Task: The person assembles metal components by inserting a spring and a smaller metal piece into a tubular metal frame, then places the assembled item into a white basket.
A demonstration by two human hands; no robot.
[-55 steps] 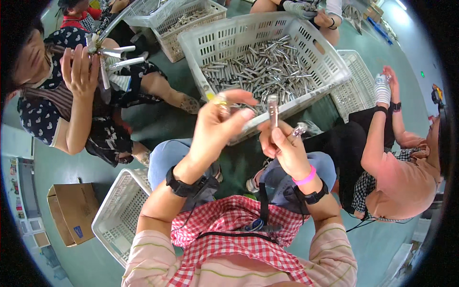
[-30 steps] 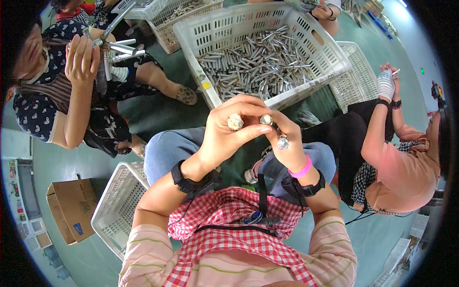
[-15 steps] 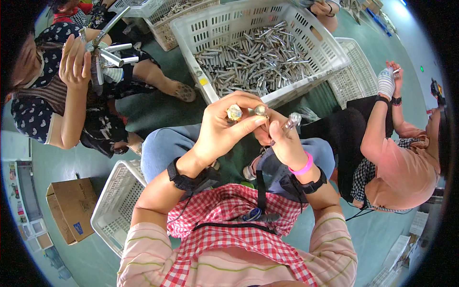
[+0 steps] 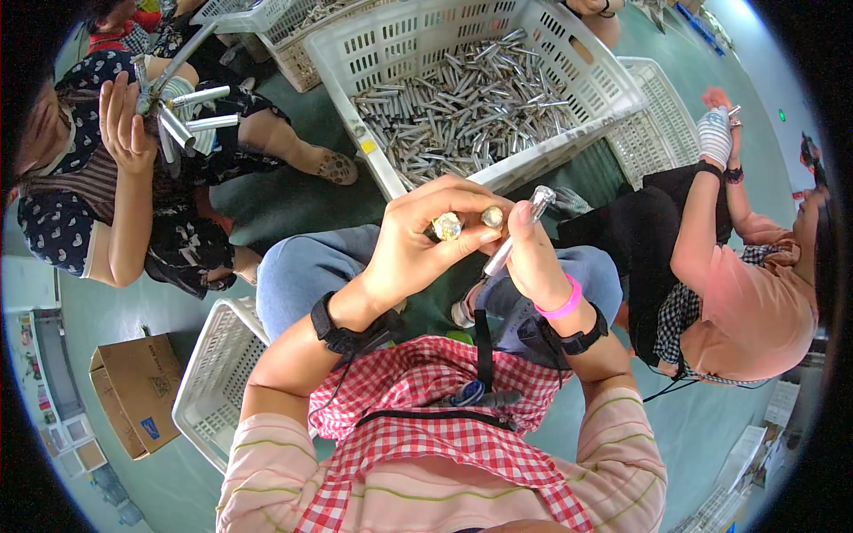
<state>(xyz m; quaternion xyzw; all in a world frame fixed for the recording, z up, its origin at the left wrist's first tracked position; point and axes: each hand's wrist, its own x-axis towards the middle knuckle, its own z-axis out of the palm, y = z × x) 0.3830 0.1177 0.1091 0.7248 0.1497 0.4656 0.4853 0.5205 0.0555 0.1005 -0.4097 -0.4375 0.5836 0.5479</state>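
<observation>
My left hand (image 4: 404, 235) is closed around two short pieces seen end-on, held above my knees. One piece (image 4: 447, 226) has a rough, whitish-yellow end near my palm; the other piece (image 4: 491, 216), with a duller tan end, sits at my fingertips. Beside it, my right hand (image 4: 537, 266) grips a slim shiny metal rod (image 4: 500, 257), slanting under the thumb, with a bright rounded end standing up past the fingers. My right fingertips are mostly hidden behind the thumb and hand. Both hands are close together, just in front of a large white crate.
The white slotted crate (image 4: 387, 165) holds many short silver metal tubes (image 4: 471, 102). Another white crate (image 4: 213, 377) stands by my left leg, near a cardboard box (image 4: 135, 391). A co-worker on the left holds several tubes (image 4: 182, 124); another person (image 4: 746, 293) sits at right.
The metal rod in my right hand has swung and shows more of its length. My left hand has turned slightly, with both pieces still in it. The left co-worker's tubes have shifted.
</observation>
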